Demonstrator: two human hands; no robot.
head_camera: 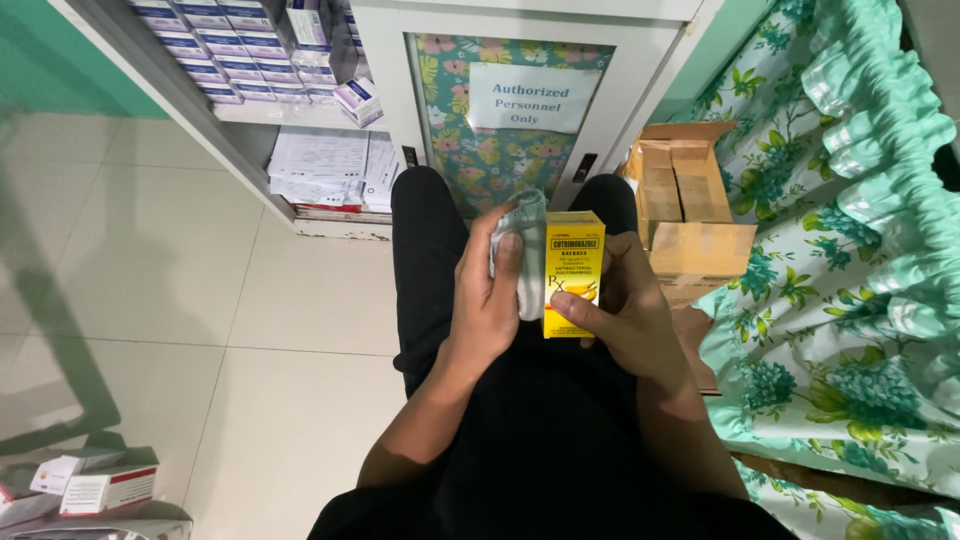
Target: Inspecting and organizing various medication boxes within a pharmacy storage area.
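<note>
A: What do you hold in your left hand (pixel 490 300)?

B: Your left hand is closed on a grey cloth (pixel 527 250), which touches the left side of the yellow box (pixel 572 270).

A: And the right hand (pixel 625 310)?

B: It grips the yellow box upright, over your lap, with the brown cartons (pixel 690 215) to the far right.

Two bare hands: left hand (pixel 490 300), right hand (pixel 620 310). One yellow rectangular medicine carton (pixel 572 272). One crumpled grey cloth (pixel 527 250). Two brown cardboard boxes: open one (pixel 680 175) by cabinet door, closed one (pixel 700 255) just in front. Two small white-and-red cartons (pixel 105 487) on floor near bottom-left corner. One stack of white printed paper sheets (pixel 330 170) on lower shelf. Small white-and-purple boxes (pixel 240 60) on upper shelf: many, stacked, exact count unclear.
</note>
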